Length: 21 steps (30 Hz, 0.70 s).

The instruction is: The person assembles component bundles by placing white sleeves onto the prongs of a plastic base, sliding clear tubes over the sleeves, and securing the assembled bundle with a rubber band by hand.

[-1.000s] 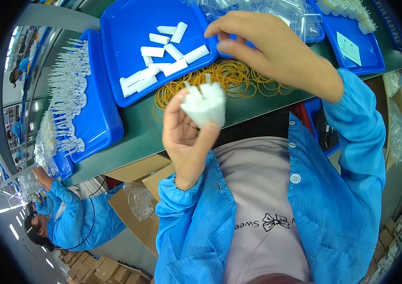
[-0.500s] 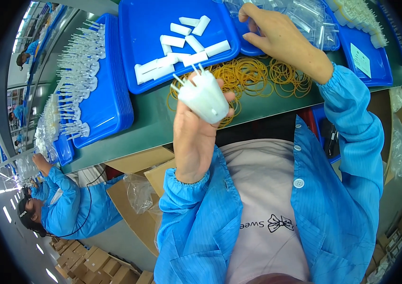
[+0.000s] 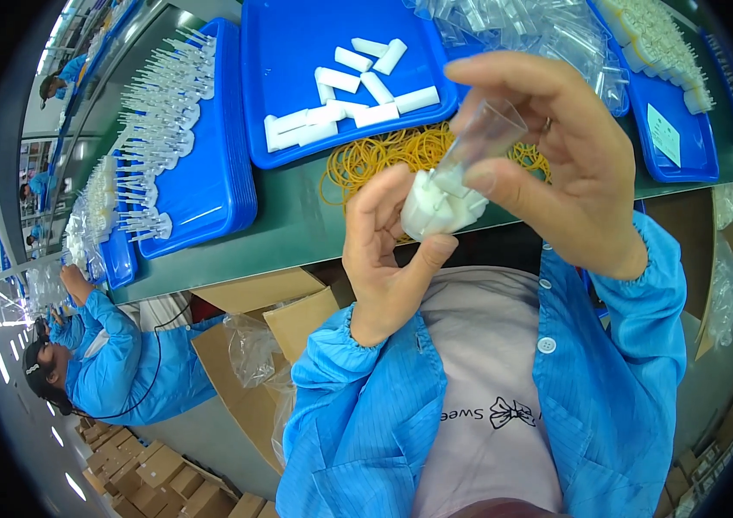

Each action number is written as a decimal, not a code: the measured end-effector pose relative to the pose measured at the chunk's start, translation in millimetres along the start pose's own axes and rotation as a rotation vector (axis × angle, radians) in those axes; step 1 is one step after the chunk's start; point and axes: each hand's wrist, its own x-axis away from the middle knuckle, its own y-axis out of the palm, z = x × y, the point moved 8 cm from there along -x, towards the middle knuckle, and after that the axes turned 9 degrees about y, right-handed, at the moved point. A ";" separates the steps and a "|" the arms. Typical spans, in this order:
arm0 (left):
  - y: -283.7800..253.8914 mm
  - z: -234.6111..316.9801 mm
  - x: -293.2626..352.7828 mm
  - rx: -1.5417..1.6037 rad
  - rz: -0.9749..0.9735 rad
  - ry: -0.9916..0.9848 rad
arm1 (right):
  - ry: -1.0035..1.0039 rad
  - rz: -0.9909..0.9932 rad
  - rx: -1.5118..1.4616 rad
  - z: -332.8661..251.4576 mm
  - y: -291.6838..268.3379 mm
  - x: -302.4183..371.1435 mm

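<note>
My left hand (image 3: 381,268) cups a white plastic piece (image 3: 428,211), with the thumb and fingers wrapped around its sides. Its upper end is turned toward my right hand (image 3: 574,164), which pinches a clear plastic sleeve (image 3: 489,129) between thumb and fingers. The lower end of the sleeve meets the top of the white piece; whether it sits inside or around part of it I cannot tell. Behind both hands, a heap of yellow rubber bands (image 3: 362,164) lies on the green table (image 3: 297,246).
A blue tray (image 3: 293,52) holds several white cylinders (image 3: 375,88). Clear sleeves (image 3: 539,39) are piled behind my right hand. White pronged parts (image 3: 168,121) fill stacked blue trays at left; more parts (image 3: 656,52) stand at far right. A co-worker (image 3: 137,363) sits left, beyond a cardboard box (image 3: 228,388).
My right hand has come back from the sleeve pile with a clear sleeve and brought it to the white piece. My left hand has moved right and tilted the piece.
</note>
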 end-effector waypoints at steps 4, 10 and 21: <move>2.2 6.2 0.2 -0.091 -0.048 0.085 | -0.029 0.069 -0.006 0.9 -6.1 11.7; -0.6 11.3 1.4 -0.194 -0.013 0.111 | -0.035 0.112 -0.042 1.0 -6.9 22.4; 2.1 21.1 2.7 -0.123 0.052 0.132 | -0.077 0.162 0.077 -4.7 -1.9 32.1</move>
